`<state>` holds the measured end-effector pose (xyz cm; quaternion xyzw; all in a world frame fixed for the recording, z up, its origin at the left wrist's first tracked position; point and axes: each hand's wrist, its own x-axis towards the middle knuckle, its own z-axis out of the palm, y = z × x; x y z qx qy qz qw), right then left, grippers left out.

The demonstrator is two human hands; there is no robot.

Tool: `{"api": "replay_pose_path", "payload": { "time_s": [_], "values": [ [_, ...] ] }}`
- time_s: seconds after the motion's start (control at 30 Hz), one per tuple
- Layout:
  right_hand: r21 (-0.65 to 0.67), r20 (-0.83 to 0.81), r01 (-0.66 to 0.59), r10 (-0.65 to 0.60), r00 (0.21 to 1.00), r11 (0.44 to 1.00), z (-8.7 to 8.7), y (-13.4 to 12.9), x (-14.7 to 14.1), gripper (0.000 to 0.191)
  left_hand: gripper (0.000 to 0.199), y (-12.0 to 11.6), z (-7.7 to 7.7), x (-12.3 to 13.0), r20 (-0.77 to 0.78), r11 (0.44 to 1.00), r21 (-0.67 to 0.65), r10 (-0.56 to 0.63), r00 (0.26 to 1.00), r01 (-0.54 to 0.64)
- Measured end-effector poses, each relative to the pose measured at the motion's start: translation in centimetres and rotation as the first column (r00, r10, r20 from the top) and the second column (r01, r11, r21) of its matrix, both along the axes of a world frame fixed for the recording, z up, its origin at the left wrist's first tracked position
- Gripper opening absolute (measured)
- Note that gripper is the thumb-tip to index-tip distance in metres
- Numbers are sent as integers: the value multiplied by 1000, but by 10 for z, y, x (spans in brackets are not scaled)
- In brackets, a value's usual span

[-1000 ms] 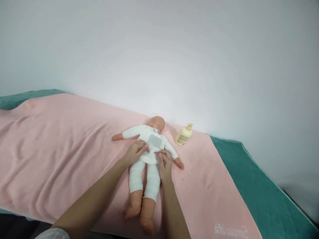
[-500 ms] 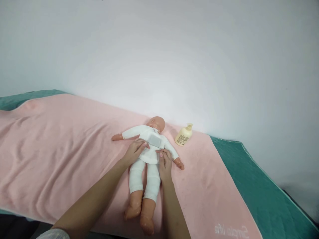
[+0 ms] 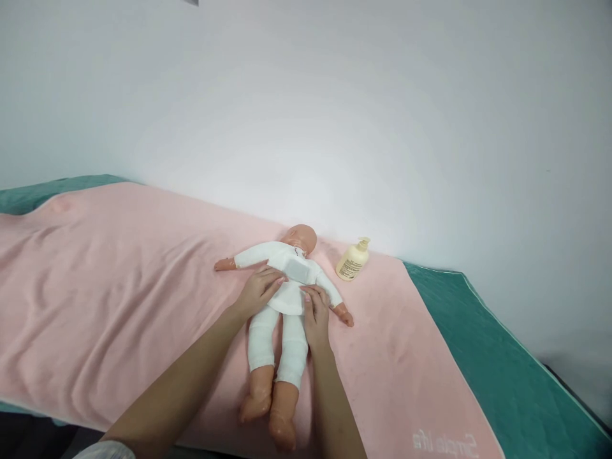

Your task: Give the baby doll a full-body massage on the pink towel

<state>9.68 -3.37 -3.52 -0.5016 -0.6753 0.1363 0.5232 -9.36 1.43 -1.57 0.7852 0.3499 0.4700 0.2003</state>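
A baby doll [image 3: 262, 344] in a white long-sleeved top and white leggings lies on its back, arms spread, head toward the wall. Across its chest lies a white rectangular dressing [image 3: 297, 270] with a greyish pad in the middle. My left hand [image 3: 261, 292] is at the dressing's lower left edge, thumb and fingertips close together in a pinch. At its lower right edge, my right hand [image 3: 317, 313] has thumb and index finger drawn together in the same way. The fingers partly cover the dressing's edge, and both hands rest against the doll's belly.
A cream pump bottle [image 3: 352, 260] stands right of the doll's head, near the white wall [image 3: 306, 115]. Under everything lies a creased pink blanket [image 3: 143, 268] with lettering at the front right. A green sheet [image 3: 497, 338] shows beyond it.
My left fingers have shifted slightly along the dressing's edge, with the thumb a little lower. The right fingers have moved only slightly; doll and bottle stay put.
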Motion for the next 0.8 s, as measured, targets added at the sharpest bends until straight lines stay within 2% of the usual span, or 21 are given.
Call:
{"api": "replay_pose_path", "payload": {
  "time_s": [0.07,0.3,0.43,0.57,0.7,0.8],
  "values": [
    [1,13,5,-5,1000,1000,0,0,0,36,32,1,-1,-1,-18,1000,18,2,1000,-2],
    [-45,38,36,-35,999,998,11,15,-2,37,40,2,8,0,-71,996,-91,-8,997,2],
    [-74,-36,139,-142,989,988,27,39,-2,47,45,9,22,1,-50,995,-90,27,998,-31],
    [-73,-112,201,-208,972,977,42,71,-2,52,47,29,35,9,-20,997,-56,55,998,-56],
    [-51,-93,175,-179,979,983,38,92,-5,52,43,52,38,20,-34,1000,6,24,999,-23],
    [-28,-53,152,-153,987,988,26,94,-5,50,42,61,29,22,-60,999,40,14,998,-12]
  ]
}}
